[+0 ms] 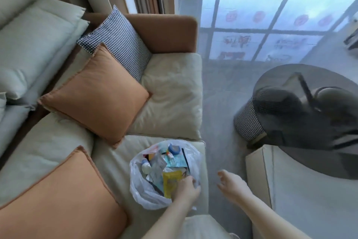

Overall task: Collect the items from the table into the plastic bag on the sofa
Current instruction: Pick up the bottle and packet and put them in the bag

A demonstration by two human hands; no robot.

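Observation:
A clear plastic bag (139,192) sits open on the cream sofa seat (114,161), near its front right corner. Inside lie several small items: a yellow packet (171,180), a blue tape roll (173,149), a small white bottle (145,167) and paper wrappers. My left hand (187,187) reaches into the bag's near right side, fingers curled at the bag rim by the yellow packet. My right hand (232,182) hovers over the floor right of the sofa, fingers relaxed and holding nothing. The dark round glass table (275,79) stands at the right.
Two orange cushions (96,95) and a checked cushion (120,41) lie on the sofa. A checked stool (247,122) shows under the glass table. A cream block (259,169) stands at the lower right. Grey floor runs between sofa and table.

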